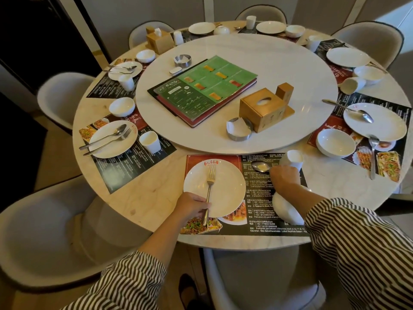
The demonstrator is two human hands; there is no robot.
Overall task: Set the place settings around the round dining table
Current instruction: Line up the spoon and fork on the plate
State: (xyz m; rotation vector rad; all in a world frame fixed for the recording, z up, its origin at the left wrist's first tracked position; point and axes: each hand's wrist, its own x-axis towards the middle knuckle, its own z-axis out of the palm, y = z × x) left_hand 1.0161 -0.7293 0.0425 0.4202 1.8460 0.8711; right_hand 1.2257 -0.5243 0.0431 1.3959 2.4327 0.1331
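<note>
Near setting on the printed placemat (257, 198): one plate (225, 186), one fork (209, 189) pinched by the left hand (192, 208), one spoon (261, 167) gripped by the right hand (283, 177); two wooden tissue boxes (260, 111) in view.

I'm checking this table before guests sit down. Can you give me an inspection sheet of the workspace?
Surface: round marble table with a white turntable, printed placemats at each seat.
Job's things: near plate with fork across it; spoon, cup and a white bowl to its right.
Clutter: menu, tissue box, two metal ashtrays on the turntable.
Hands: left hand grips the fork handle; right hand holds the spoon.
Cables: nothing seen.
Surroundings: grey chairs around the table.
</note>
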